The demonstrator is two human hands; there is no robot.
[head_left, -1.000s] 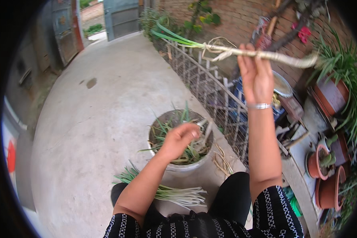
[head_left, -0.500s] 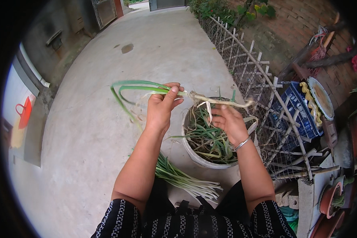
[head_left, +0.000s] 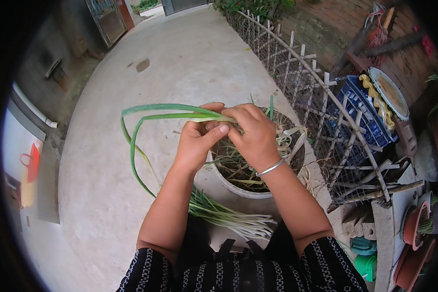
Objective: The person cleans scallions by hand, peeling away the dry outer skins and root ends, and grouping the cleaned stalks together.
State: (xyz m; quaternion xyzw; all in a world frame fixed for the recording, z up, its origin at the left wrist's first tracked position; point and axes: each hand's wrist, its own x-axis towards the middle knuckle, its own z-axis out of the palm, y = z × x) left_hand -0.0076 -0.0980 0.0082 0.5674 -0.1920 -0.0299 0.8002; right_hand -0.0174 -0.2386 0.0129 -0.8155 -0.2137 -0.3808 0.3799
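Note:
A green onion (head_left: 168, 116) is held up in front of me, its long green leaves bending over to the left and hanging down. My left hand (head_left: 199, 138) is closed round its lower stalk. Right beside it, my right hand (head_left: 253, 134), with a silver bangle at the wrist, pinches the pale end; the fingers hide most of that end. Beneath my hands stands a round white bucket (head_left: 246, 193) holding dry, withered leaves and peelings (head_left: 233, 170). On the ground by my knees lies a bunch of green onions (head_left: 228, 214), white ends to the right.
A lattice fence (head_left: 306, 73) of sticks and mesh runs along the right. Behind it are a blue crate (head_left: 357, 112) and an oval tray (head_left: 389, 92). Terracotta pots (head_left: 416, 224) stand at lower right. Concrete ground (head_left: 107, 126) spreads out ahead and left.
My right hand has moved left from the root end to beside my left hand. The long pale strip that stuck out to the right no longer shows. The view has shifted slightly.

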